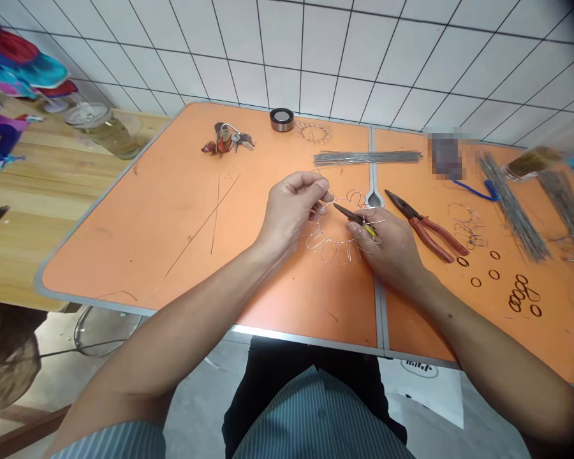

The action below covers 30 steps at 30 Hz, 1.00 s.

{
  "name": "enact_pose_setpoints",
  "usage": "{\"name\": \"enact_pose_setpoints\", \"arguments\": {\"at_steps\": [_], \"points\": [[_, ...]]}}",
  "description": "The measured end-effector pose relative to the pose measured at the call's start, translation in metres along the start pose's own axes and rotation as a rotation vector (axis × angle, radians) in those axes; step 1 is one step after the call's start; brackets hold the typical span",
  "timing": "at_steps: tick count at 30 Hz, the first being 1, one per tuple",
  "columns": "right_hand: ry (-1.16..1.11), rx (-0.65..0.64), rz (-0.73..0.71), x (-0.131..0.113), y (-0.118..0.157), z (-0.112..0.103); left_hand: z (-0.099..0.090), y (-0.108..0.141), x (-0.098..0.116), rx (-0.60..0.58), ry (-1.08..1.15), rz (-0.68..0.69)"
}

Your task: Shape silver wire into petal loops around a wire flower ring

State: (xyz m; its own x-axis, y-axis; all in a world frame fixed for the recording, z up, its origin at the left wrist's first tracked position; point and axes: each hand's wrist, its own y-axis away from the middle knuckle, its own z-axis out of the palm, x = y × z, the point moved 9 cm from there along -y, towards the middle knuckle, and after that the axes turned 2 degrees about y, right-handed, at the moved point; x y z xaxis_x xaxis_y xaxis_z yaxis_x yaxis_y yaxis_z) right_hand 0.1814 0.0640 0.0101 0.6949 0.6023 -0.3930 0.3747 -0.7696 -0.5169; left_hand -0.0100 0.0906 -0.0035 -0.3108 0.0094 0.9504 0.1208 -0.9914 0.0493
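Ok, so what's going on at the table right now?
A person is shaping a looped silver wire ring over an orange folding table. The left hand pinches the ring's upper left, while the right hand holds small black-nosed pliers with a yellow grip at it. Red-handled steel pliers lie to the right.

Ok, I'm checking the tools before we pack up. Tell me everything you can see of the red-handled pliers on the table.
The red-handled pliers are long-nose pliers with tapered, dark metal jaws that look closed and red grips spread apart. They lie flat on the orange tabletop, tips pointing up and left, grips toward the lower right. Only the tabletop appears to touch them.
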Motion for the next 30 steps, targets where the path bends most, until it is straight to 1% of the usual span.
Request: {"name": "enact_pose_setpoints", "arguments": {"at_steps": [4,7,19,30], "points": [[0.067,0.059,-0.045,-0.003,0.002,-0.002,0.000,0.000,0.000,0.004,0.011,0.012],[0.103,0.071,-0.061,-0.005,0.002,-0.003,0.000,0.001,0.000,0.009,0.001,0.008],[0.134,0.115,-0.125,-0.010,0.001,-0.004,0.000,0.002,-0.002,0.015,0.001,0.003],[0.249,0.093,-0.124,-0.012,0.000,-0.002,0.000,0.004,-0.004,0.033,0.001,-0.023]]}}
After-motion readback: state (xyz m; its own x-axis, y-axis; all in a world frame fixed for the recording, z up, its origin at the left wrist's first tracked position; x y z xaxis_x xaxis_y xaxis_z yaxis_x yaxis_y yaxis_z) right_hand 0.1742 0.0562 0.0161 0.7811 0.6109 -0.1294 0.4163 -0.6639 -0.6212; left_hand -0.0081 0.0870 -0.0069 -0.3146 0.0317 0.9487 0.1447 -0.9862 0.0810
